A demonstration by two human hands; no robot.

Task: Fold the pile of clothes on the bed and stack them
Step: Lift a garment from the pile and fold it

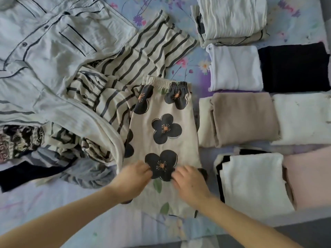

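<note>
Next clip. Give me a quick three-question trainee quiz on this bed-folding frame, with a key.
1. True or false: the left hand and the right hand both touch the flowered garment.
2. On which side of the flowered garment does the unfolded pile lie? A) the person's left B) the person's right C) nearer the person
3. Fill in: the folded black item has a neighbour directly to its left, coloured ___.
Key: 1 true; 2 A; 3 white.

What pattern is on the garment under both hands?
The cream elastic-waist garment has large dark flowers with orange centres; head view.
</note>
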